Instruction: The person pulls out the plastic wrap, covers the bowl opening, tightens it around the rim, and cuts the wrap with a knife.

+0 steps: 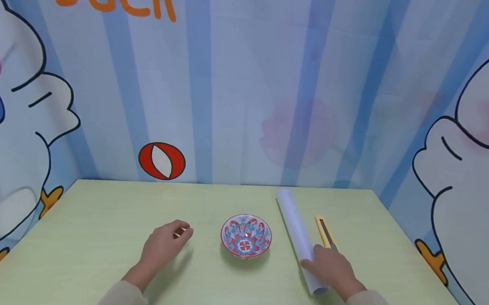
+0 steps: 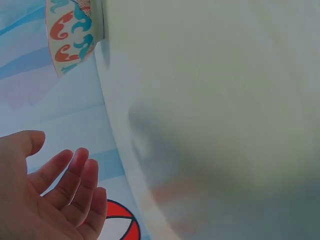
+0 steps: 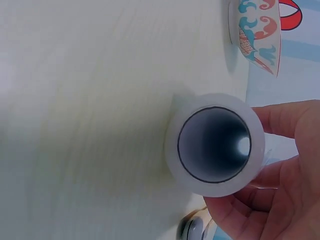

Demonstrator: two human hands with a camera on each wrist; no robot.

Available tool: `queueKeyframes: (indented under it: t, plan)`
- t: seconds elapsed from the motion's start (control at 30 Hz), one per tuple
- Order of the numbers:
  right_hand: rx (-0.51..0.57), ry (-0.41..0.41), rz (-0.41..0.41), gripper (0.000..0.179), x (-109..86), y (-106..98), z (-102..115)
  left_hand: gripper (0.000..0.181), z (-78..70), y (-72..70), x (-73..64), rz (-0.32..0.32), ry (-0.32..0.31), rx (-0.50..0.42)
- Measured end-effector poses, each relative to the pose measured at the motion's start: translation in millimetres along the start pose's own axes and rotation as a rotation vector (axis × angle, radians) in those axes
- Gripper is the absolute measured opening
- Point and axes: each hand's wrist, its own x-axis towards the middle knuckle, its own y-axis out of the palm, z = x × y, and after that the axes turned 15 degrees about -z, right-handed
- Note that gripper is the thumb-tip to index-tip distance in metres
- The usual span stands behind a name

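A long white paper roll [image 1: 296,231] lies on the table, its hollow near end facing the right wrist camera. My right hand [image 1: 332,269] grips the roll near that end, the thumb [image 3: 280,119] on one side and the fingers [image 3: 235,215] around the other. Just right of the roll is a yellow utility knife [image 1: 323,230], partly covered by the right hand. A patterned red, blue and white bowl [image 1: 246,236] stands in the middle. Left of the bowl my left hand [image 1: 166,243] hovers over the table, fingers loosely bent and holding nothing.
The pale green-yellow table [image 1: 105,218] reaches back to a striped blue curtain [image 1: 249,86] with cartoon ducks printed on it. More curtain hangs along the left and right sides. A red and white ball [image 1: 162,161] is printed just above the back edge.
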Motion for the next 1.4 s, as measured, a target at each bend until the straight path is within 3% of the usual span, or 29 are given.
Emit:
queueKeyframes:
  t: [0.3, 0.5, 0.8, 1.0, 1.17, 1.4]
  plan:
    - [-0.06, -0.025, -0.004, 0.04, 18.5, 7, 16, 0.036, -17.7, -11.0, 12.5, 0.061, 0.082, 0.036]
    - [-0.034, -0.056, -0.033, 0.041, 27.0, 17, 25, 0.036, -12.5, -4.7, 12.3, 0.058, 0.073, 0.027]
    - [-0.119, -0.123, -0.112, 0.048, 41.3, 29, 39, 0.034, -6.9, 5.5, 7.8, 0.059, 0.088, -0.001]
    - [-0.173, -0.18, -0.15, 0.05, 50.5, 35, 41, 0.034, -2.6, 12.1, 14.6, 0.079, 0.094, 0.002]
    - [-0.226, -0.252, -0.202, 0.049, 57.1, 38, 40, 0.039, 0.6, 22.1, 24.1, 0.09, 0.177, 0.035]
    - [-0.305, -0.41, -0.254, 0.052, 67.9, 42, 36, 0.043, -1.9, 23.3, 40.8, 0.027, 0.374, 0.244]
